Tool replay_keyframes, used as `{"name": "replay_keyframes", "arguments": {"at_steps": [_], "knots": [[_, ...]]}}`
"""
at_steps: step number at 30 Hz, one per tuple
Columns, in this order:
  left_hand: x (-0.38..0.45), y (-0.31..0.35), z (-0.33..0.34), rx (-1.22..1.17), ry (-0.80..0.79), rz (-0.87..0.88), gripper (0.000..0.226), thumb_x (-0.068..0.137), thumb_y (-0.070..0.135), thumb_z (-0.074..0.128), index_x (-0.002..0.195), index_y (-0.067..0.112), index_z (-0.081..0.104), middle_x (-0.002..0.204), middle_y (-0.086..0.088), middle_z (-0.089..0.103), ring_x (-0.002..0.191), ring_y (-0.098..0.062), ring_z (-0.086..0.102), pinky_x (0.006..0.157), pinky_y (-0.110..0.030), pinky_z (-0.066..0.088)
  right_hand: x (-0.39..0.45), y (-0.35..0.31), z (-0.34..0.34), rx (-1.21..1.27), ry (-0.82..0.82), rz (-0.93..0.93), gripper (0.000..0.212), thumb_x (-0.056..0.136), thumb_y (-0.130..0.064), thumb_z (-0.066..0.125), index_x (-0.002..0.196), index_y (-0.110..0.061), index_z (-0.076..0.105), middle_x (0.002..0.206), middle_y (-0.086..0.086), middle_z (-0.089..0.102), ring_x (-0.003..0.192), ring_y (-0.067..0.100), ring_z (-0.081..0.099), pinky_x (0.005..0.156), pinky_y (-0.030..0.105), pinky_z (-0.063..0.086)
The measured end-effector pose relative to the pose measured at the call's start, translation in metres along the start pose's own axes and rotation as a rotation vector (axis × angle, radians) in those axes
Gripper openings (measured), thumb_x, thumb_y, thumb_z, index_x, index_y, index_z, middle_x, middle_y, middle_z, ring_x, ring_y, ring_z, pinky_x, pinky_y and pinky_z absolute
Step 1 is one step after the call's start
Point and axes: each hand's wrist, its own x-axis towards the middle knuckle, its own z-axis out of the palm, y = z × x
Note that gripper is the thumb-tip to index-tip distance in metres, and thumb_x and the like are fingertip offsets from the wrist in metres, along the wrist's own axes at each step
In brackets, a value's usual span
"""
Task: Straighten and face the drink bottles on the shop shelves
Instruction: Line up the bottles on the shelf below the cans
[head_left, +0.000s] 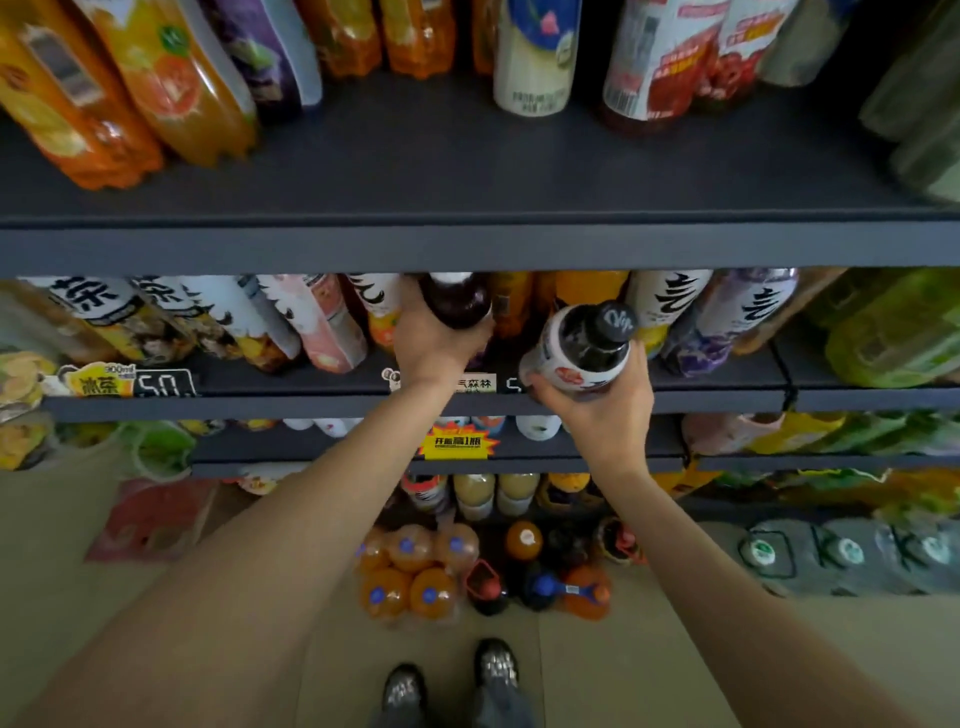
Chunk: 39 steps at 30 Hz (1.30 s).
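My left hand (434, 343) grips the base of a dark drink bottle (457, 301) whose upper part is hidden under the top shelf. My right hand (597, 400) holds a second dark bottle (587, 345) with a white label and black cap, tilted toward me in front of the middle shelf (311, 402). Around them on that shelf stand white-labelled bottles with black characters (667, 301), orange bottles (587, 288) and a pink one (327, 322).
The top shelf (467, 244) carries orange, purple, white and red bottles leaning back. Green bottles (893, 332) sit at the right. Lower shelves hold more drinks and a yellow promo tag (457, 441). Shrink-wrapped orange bottles (410, 571) and water packs (852, 556) stand on the floor by my shoes (452, 680).
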Motion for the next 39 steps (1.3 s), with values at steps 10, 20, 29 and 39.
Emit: {"name": "replay_keyframes", "arguments": {"at_steps": [10, 20, 29, 39], "knots": [[-0.036, -0.021, -0.083, -0.087, 0.056, -0.003, 0.079, 0.061, 0.020, 0.087, 0.129, 0.009, 0.048, 0.117, 0.006, 0.057, 0.112, -0.006, 0.051, 0.094, -0.016, 0.036, 0.016, -0.024, 0.053, -0.036, -0.070, -0.072, 0.065, 0.060, -0.020, 0.088, 0.111, -0.002, 0.053, 0.105, 0.004, 0.052, 0.099, 0.005, 0.046, 0.082, -0.001, 0.032], [-0.056, -0.019, -0.133, 0.067, -0.067, 0.152, 0.078, 0.057, 0.024, 0.088, 0.123, 0.010, 0.051, 0.106, 0.012, 0.053, 0.105, -0.003, 0.048, 0.083, -0.008, 0.034, 0.036, -0.056, 0.115, -0.163, -0.130, 0.182, 0.072, 0.067, -0.029, 0.083, 0.123, -0.002, 0.047, 0.127, 0.013, 0.051, 0.118, 0.029, 0.049, 0.093, 0.039, 0.044], [-0.058, 0.000, -0.155, 0.108, -0.266, 0.193, 0.081, 0.056, 0.031, 0.089, 0.126, 0.018, 0.050, 0.110, 0.008, 0.059, 0.103, -0.006, 0.053, 0.085, -0.018, 0.038, 0.030, -0.069, 0.100, -0.219, -0.361, 0.284, 0.059, 0.079, -0.021, 0.074, 0.126, -0.002, 0.045, 0.128, 0.014, 0.054, 0.120, 0.028, 0.051, 0.088, 0.029, 0.043], [-0.078, 0.146, -0.135, -0.001, -0.638, 0.425, 0.046, 0.054, 0.036, 0.088, 0.092, 0.032, 0.063, 0.098, 0.009, 0.069, 0.090, -0.002, 0.063, 0.083, -0.025, 0.050, 0.033, -0.182, -0.085, 0.232, -0.746, 0.398, 0.022, 0.098, -0.020, 0.045, 0.096, -0.009, 0.063, 0.079, 0.000, 0.072, 0.071, 0.010, 0.065, 0.062, 0.021, 0.052]]}}
